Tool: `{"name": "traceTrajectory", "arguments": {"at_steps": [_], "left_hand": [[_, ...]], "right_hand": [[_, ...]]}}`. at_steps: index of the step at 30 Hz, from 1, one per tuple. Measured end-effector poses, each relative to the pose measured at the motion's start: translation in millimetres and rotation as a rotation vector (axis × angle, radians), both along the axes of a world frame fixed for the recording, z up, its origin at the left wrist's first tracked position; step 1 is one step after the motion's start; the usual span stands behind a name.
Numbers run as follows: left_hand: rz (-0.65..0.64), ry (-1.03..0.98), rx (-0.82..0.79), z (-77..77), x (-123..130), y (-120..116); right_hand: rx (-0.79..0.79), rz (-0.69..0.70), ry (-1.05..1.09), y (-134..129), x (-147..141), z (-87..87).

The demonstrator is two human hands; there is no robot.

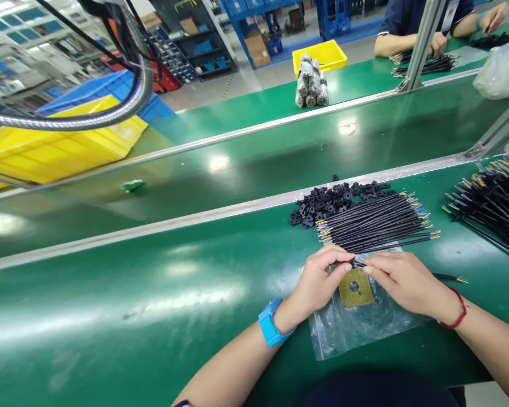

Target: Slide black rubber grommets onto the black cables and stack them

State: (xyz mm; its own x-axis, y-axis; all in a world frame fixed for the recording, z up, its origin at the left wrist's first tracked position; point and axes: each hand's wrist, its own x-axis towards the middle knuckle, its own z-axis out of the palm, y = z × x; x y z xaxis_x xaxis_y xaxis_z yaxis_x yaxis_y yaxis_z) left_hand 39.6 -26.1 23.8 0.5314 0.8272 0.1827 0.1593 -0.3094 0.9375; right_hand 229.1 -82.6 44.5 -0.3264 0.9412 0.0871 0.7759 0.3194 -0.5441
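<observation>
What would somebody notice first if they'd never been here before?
Probably the big yellow bin at the left, behind a shiny hose. Next, perhaps, the left hand and right hand, right of centre, pinching a small dark thing near a yellow square plate with a round hole. Beyond them lie black cables with colourful ends, next to a heap of small black pieces.

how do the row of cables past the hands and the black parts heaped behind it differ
The cables are long and thin; the black parts are small. The cables lie nearly parallel; the black parts lie jumbled. The cables end in coloured wires; the black parts look plain black. Both lie on the green bench.
</observation>
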Motion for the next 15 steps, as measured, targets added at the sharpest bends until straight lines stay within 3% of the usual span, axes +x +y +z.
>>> {"name": "traceTrajectory", "arguments": {"at_steps": [4, 9, 12, 15], "left_hand": [[-0.096, 0.057, 0.086, -1.4, 1.1, -1.4], [-0.103, 0.043, 0.06, -0.8, 6.7, -5.4], [-0.03, -0.016, -0.002, 2.2, 9.0, -4.0], [-0.007, -0.139, -0.232, 4.6, 9.4, -5.2]], "right_hand": [[-0.12, 0.019, 0.085, 3.0, 0.4, -1.3], [-0.09, 0.019, 0.096, 4.4, -1.1, -2.1], [0.078, -0.019, 0.073, 3.2, 0.4, -1.2], [0.363, -0.052, -0.081, 0.6, 3.1, -1.3]]}}
